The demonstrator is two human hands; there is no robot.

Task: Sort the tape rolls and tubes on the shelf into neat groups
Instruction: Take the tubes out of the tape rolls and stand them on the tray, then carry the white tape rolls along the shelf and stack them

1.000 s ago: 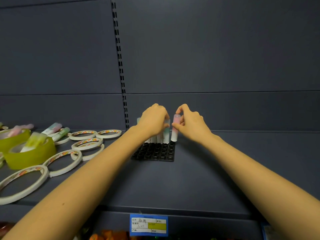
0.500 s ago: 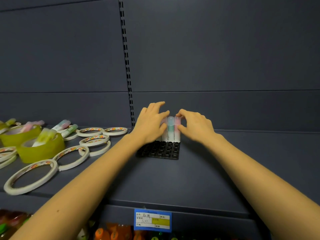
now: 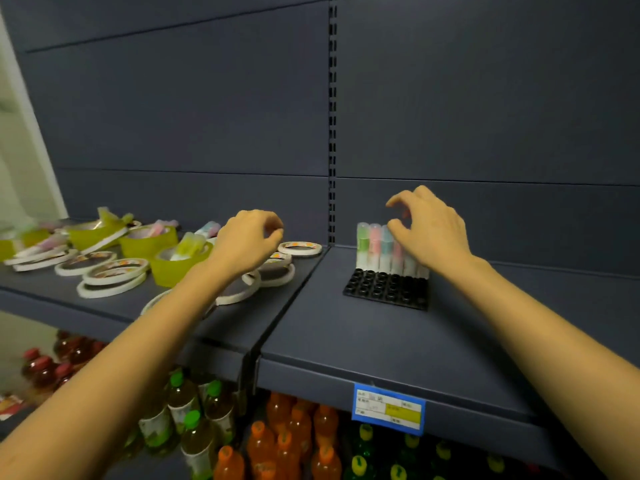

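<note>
loose tube (image 3: 209, 229) lies at nine o'clock of my nearer left hand (image 3: 249, 242), curled empty; right hand (image 3: 429, 233) slack by racked tubes (image 3: 375, 247).

Looks like a shop: dark shelf (image 3: 346, 341) w/ price tag (image 3: 388, 408) at 6 o'clock, rows of drink bottles (image 3: 284, 441) below.

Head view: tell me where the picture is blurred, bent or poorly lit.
Head view: the yellow tape rolls at far left smear with blur; the tubes in the black tray read fairly sharp; the shelf edge and back panel lines bow from the wide lens; light is dim and even, with the bottles below in shadow.
</note>
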